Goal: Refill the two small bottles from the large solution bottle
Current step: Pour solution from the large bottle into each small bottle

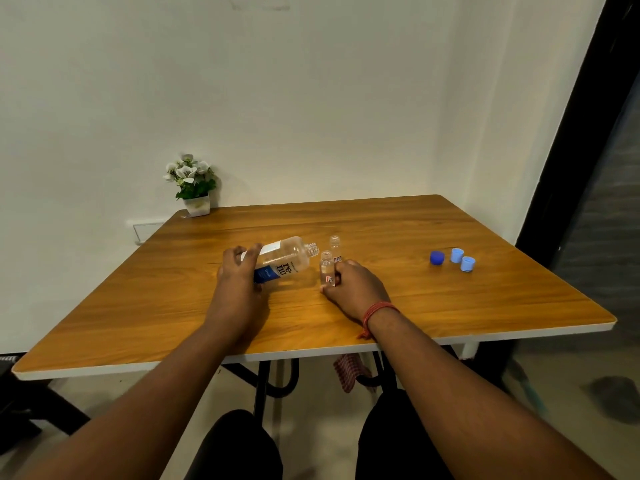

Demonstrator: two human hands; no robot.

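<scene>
Right hand [349,285] pinches near small bottle [326,268] steady on counter [450,306] w/ caps off, left hand [239,271] wrapped round tipped large solution bottle [282,259], neck aimed at it to pour.

A wooden table [398,306] with a white edge is filling the middle of the view. A small potted plant [192,184] with white flowers is sitting on the table's far left corner, against the white wall [311,98]. A checked cloth [349,370] is hanging below the table's near edge, beside its black legs [261,386].
</scene>
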